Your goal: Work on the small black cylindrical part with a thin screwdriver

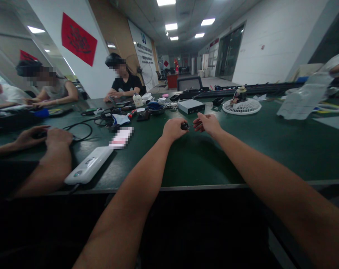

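Observation:
My left hand (173, 129) is closed around a small black cylindrical piece (184, 126) above the green table (203, 160). One round end of it points right, and its exact kind is too small to tell. A thin light line runs from that end to the fingertips of my right hand (210, 124). The fingers of that hand are curled with the thumb over them, and what they pinch is too small to make out. Just beyond both hands sits a grey metal box (191, 107).
A white fan grille (241, 107) lies behind my right hand. On the left are a white power-bank-like device (89, 166), a black cable (84, 129) and a co-worker's hands (53, 136). Mixed small parts and tools fill the back. A clear plastic bag (302, 99) stands right.

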{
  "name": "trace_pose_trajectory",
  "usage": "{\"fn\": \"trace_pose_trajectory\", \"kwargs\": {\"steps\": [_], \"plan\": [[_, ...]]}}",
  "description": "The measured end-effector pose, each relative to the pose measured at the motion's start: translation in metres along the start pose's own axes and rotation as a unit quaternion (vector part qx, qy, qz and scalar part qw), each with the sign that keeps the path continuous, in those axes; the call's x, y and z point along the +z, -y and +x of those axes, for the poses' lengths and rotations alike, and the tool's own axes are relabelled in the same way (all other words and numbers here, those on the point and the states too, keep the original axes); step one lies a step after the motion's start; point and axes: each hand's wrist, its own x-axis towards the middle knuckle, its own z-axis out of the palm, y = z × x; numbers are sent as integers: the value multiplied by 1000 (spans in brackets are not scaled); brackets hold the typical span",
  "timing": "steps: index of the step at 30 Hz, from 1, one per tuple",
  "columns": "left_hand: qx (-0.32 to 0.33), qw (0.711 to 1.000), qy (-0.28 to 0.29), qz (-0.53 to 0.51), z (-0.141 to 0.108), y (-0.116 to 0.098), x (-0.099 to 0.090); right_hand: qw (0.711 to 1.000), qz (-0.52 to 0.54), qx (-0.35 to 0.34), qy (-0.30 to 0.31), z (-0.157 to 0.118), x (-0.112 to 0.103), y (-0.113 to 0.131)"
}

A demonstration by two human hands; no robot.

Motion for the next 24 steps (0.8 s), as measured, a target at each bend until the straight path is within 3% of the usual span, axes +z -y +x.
{"fn": "trace_pose_trajectory", "kwargs": {"steps": [3, 9, 13, 18, 24], "plan": [[6, 1000, 4, 6, 1, -1, 2, 1000, -5, -10, -17, 2, -1, -2], [-15, 1000, -3, -3, -1, 2, 0, 1000, 19, -3, 18, 0, -3, -1], [-4, 1000, 6, 9, -1, 1, 0, 1000, -3, -28, -3, -1, -1, 0], [-6, 1000, -4, 4, -1, 1, 0, 999, 19, -8, 26, -1, -1, 0], [4, 1000, 4, 12, -1, 0, 1, 1000, 6, -25, 14, -2, -1, -1]]}}
